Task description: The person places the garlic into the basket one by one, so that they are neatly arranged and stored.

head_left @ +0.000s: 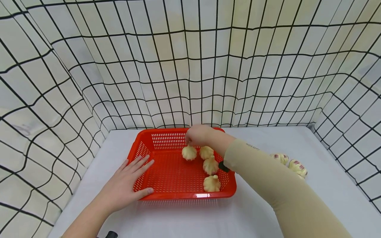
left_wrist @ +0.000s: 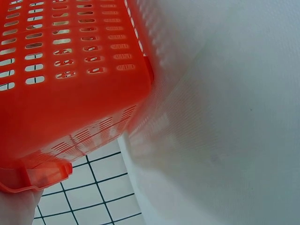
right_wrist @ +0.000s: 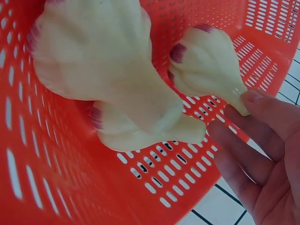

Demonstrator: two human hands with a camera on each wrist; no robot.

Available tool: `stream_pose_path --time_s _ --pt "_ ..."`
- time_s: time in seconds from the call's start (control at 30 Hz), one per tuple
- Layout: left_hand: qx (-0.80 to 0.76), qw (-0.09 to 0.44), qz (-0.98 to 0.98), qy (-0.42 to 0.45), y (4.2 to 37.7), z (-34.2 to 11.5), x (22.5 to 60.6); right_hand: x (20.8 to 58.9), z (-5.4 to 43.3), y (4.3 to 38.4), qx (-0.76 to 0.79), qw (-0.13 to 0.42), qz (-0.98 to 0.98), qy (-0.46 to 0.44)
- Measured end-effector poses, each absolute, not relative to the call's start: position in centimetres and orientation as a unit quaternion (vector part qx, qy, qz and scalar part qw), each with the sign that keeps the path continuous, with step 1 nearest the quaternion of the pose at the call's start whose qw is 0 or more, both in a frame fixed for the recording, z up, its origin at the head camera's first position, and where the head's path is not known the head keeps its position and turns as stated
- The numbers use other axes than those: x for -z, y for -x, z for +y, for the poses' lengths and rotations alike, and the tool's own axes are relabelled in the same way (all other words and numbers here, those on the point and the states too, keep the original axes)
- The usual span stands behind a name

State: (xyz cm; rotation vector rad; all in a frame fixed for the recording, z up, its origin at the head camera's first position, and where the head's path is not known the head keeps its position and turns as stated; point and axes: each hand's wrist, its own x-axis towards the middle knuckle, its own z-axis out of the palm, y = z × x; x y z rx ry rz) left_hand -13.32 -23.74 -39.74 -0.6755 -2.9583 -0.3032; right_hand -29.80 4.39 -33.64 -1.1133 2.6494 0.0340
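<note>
My right hand (head_left: 198, 135) reaches into the red plastic basket (head_left: 181, 196) near its back wall. Thumb and fingers pinch the stem of a pale garlic bulb (right_wrist: 206, 63), seen from above in the head view. Several more garlic bulbs (head_left: 210, 166) lie in a row along the basket's right side. In the right wrist view, a large bulb (right_wrist: 98, 51) is close to the camera and partly covers another. My left hand (head_left: 128, 185) rests on the basket's left rim with straight, spread fingers; only a bit of it shows in the left wrist view.
Several purple-striped garlic bulbs (head_left: 297, 168) lie on the white table (head_left: 250, 211) to the right, partly behind my right sleeve (head_left: 276, 178). White walls with black netting (head_left: 208, 79) surround the table at the back and sides. A dark object (head_left: 111, 234) shows at the bottom edge.
</note>
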Motion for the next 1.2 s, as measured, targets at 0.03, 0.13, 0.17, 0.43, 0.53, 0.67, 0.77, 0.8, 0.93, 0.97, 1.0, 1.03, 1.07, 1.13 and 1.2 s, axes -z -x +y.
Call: stream_pose_path --time_s 0.03,0.13,0.17,0.43,0.53,0.67,0.77,0.8,0.93,0.97,1.0,1.03,1.07,1.13,1.2 --pt "0.099 0.046 -0.969 0.221 13.33 -23.74 39.73 33.68 4.42 29.79 -0.013 0.135 0.915 0.381" --pt "0.099 0.046 -0.969 0.221 13.35 -23.75 39.74 33.82 4.48 29.78 -0.013 0.140 0.918 0.372" --pt "0.098 0.046 -0.969 0.221 13.36 -23.75 39.74 33.88 4.50 29.78 -0.014 0.142 0.918 0.371" --pt "0.097 0.048 -0.969 0.221 13.26 -23.76 39.72 34.49 4.73 29.98 -0.028 0.146 0.916 0.373" --pt "0.097 0.049 -0.969 0.222 13.27 -23.75 39.70 34.58 4.78 30.06 -0.027 0.146 0.917 0.370" --pt "0.096 0.046 -0.969 0.222 13.32 -23.73 39.70 34.63 4.89 30.12 -0.030 0.146 0.918 0.368" --pt "0.094 0.044 -0.970 0.222 13.35 -23.73 39.74 34.60 5.00 30.10 -0.029 0.154 0.920 0.360" --pt "0.094 0.044 -0.970 0.221 13.36 -23.74 39.76 34.58 5.03 30.10 -0.028 0.156 0.921 0.356" --pt "0.096 0.044 -0.970 0.219 13.34 -23.75 39.76 34.51 5.10 30.14 -0.025 0.161 0.924 0.347" --pt "0.095 0.044 -0.970 0.220 13.34 -23.75 39.75 34.52 5.11 30.17 -0.026 0.161 0.924 0.347" --pt "0.096 0.045 -0.970 0.220 13.34 -23.75 39.75 34.51 5.12 30.19 -0.027 0.161 0.924 0.346" --pt "0.096 0.045 -0.970 0.220 13.33 -23.75 39.76 34.51 5.11 30.19 -0.028 0.161 0.924 0.345" --pt "0.096 0.044 -0.970 0.220 13.33 -23.75 39.76 34.50 5.11 30.19 -0.028 0.162 0.924 0.345" --pt "0.095 0.046 -0.970 0.220 13.33 -23.76 39.78 34.48 5.11 30.15 -0.030 0.164 0.925 0.343" --pt "0.095 0.046 -0.970 0.220 13.32 -23.76 39.80 34.45 5.12 30.10 -0.032 0.165 0.926 0.337"
